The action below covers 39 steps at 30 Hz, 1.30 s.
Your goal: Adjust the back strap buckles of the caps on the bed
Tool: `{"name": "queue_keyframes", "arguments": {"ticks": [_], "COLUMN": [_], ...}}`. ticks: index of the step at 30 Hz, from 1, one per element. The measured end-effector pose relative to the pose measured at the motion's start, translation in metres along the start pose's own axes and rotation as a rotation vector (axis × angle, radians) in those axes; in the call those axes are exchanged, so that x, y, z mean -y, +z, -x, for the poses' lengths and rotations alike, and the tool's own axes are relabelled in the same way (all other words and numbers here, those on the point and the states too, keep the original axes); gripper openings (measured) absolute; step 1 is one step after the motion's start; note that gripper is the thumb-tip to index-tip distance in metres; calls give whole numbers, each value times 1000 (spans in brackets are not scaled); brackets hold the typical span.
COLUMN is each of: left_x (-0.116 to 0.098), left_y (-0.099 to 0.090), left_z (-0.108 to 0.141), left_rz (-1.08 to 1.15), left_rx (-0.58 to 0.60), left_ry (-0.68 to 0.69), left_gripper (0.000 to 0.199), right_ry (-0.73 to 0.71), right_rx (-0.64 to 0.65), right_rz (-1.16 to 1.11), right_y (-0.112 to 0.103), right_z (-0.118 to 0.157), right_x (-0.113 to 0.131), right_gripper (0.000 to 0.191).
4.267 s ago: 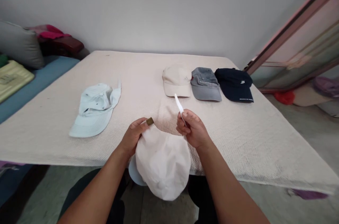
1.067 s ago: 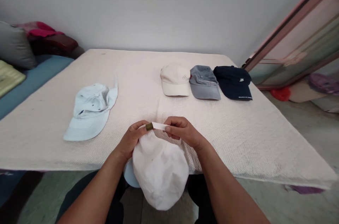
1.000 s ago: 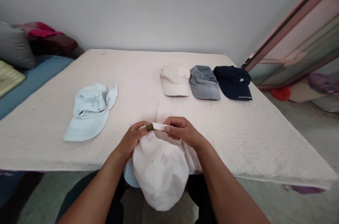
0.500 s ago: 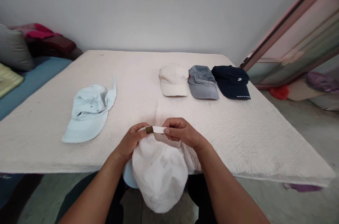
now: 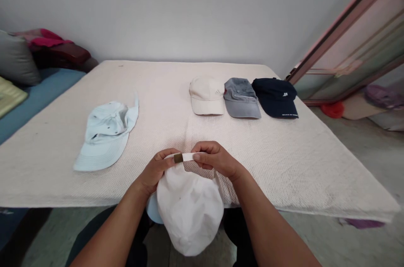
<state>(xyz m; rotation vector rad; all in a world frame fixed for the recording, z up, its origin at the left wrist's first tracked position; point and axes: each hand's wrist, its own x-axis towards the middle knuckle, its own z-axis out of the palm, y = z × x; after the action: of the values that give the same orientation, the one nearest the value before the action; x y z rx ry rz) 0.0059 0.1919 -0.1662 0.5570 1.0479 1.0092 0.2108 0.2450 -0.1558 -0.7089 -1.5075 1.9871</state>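
Observation:
A white cap hangs at the table's front edge with its back opening toward the table; part of a light blue brim shows at its left. My left hand pinches the end of the back strap at its brass-coloured buckle. The white strap runs from the buckle to my right hand, whose thumb and fingers are closed on it. Beyond my left hand, a pale blue cap lies on the table with its strap loose.
A cream cap, a grey cap and a navy cap sit in a row on the cloth-covered table. A grey cushion lies at far left. A pink-framed glass door stands at right.
My right hand has shifted slightly left, nearer the buckle, and less of the strap shows between my hands. The caps on the table stay where they were.

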Motion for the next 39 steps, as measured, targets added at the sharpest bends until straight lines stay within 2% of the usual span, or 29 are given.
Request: {"name": "queue_keyframes", "arguments": {"ticks": [5,12,20,30,33,39], "left_x": [0,1,-1,0,0,-2], "left_y": [2,3,5,7,7,10], "left_z": [1,1,3,-3,-2,1], "left_rz": [-15,-73,-59,-135,-150,-215], "left_rx": [2,17,18,-2,-23,10], "left_ry": [-4,-20,-41,29,58,26], "left_gripper": [18,23,22,17,18,18], "right_ry": [9,-19,2,-28,-22,-27], "right_rx": [6,-71,-16,-231,-208,-128], "right_rz": [42,21,39,151,136,27], "right_y": [3,3,5,12,14,17], "right_z": [0,-1,-1,-7,-8,-10], "right_x": [1,-3,0,-5,-6,-6], "right_gripper": [21,21,20,18,18,20]}}
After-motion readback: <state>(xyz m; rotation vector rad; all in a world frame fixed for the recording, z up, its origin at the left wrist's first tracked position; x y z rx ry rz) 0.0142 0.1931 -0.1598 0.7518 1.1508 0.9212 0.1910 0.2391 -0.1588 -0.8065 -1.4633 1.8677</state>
